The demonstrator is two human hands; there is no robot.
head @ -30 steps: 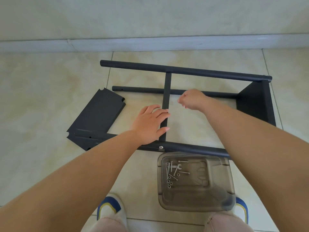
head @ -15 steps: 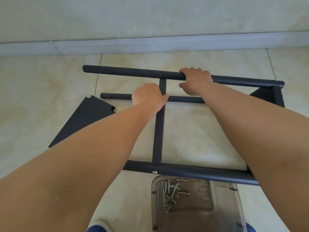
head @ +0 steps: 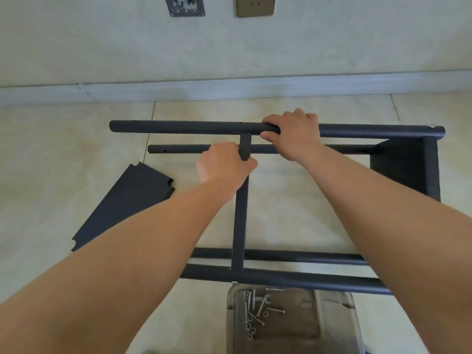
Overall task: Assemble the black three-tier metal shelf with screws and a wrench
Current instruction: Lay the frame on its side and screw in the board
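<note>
frame [head: 241,223] lies on floor [head: 51,154] before wall [head: 102,47] | loose panel [head: 125,203] left of frame | tray [head: 332,323] before frame, screws [head: 251,320] and wrench [head: 263,304] in it | attached panel [head: 406,167] at frame's right end

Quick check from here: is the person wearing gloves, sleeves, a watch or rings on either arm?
No. The left hand and right hand are bare, without gloves or visible rings. Both forearms are uncovered to the frame edge, with no sleeve, watch or band showing.

2 bare forearms [head: 143,251], no sleeves, short nails.
</note>
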